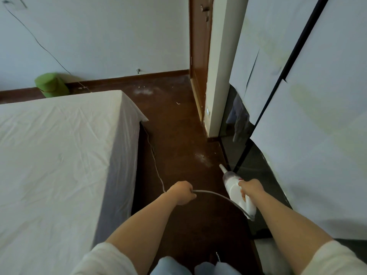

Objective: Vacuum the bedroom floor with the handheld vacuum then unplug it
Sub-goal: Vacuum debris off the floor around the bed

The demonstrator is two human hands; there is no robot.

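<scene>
My right hand [250,188] grips the white handheld vacuum [235,192] by its handle, nozzle tilted down and forward toward the dark brown floor [178,139]. My left hand [181,192] is closed around the vacuum's grey power cord [216,195], which arcs from the fist to the vacuum's rear. Past my left fist the cord runs forward along the bed's side [156,165]. Pale dust patches lie on the floor ahead of the nozzle [202,157] and farther off near the wall [144,91].
A bed with a white sheet [59,151] fills the left. A wardrobe with white panels and dark glass [307,135] lines the right. A cream door jamb [216,76] and brown door stand ahead. A green bin [52,85] sits by the far wall.
</scene>
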